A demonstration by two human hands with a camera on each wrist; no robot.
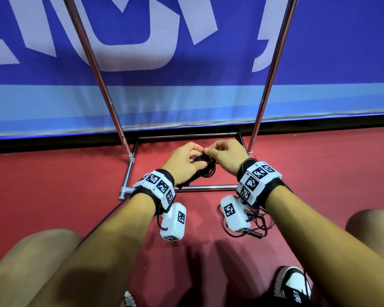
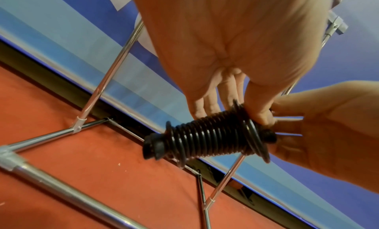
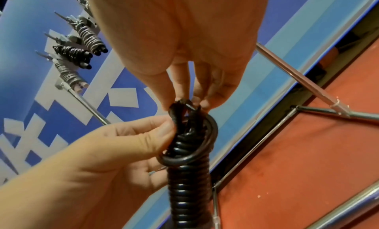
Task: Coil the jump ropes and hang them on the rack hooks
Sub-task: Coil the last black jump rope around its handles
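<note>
At the left, the chrome rack (image 1: 102,89) is seen standing on the red floor (image 1: 53,185) against a blue banner (image 1: 186,96). Three coiled ropes (image 3: 82,49) are observed hung on its upper hooks in the right wrist view. The left hand (image 1: 182,161) is held low between the rack's base bars; its fingers and thumb are curled round the black jump rope (image 2: 209,135), gripping the wound bundle near one end. The rope is wrapped in tight turns about its own handles, whose ends protrude from the bundle. The right hand (image 1: 225,156) is positioned just beside the left, touching the same bundle; its thumb and fingertips are pressed together, pinching a loose loop of cord at the bundle's top. Further right, a second black rope (image 1: 256,227) is noted lying uncoiled on the floor, partly hidden by the right wrist unit.
</note>
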